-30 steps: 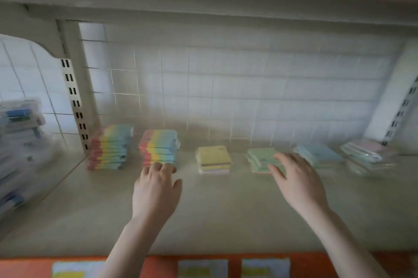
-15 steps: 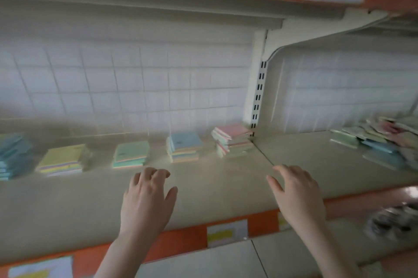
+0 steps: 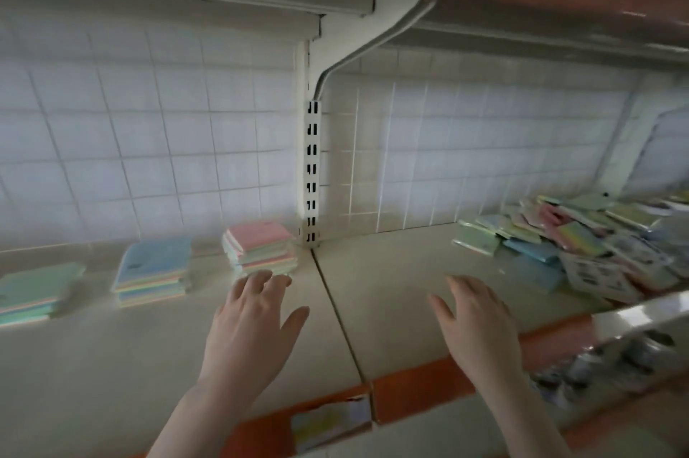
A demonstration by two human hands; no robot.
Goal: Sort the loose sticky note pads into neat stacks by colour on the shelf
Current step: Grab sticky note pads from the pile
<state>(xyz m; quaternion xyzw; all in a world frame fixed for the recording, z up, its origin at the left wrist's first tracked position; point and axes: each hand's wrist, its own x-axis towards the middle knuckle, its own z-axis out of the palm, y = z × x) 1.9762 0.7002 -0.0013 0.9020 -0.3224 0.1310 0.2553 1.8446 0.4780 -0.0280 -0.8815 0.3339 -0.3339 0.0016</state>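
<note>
Both the left hand (image 3: 253, 323) and the right hand (image 3: 481, 327) hover over the shelf (image 3: 373, 282) with grip released and fingers spread, holding nothing, while the pink-topped stack (image 3: 261, 245), blue-topped stack (image 3: 153, 271) and green-topped stack (image 3: 33, 293) stand at left and the loose pads (image 3: 581, 245) lie heaped at right.

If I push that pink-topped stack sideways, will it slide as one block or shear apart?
Probably shear. The pink-topped stack is made of separate pads whose edges already sit slightly staggered. The shelf looks smooth, so the bottom pad may slide easily. Bracing it with both the left hand and the right hand seems safer.
</note>
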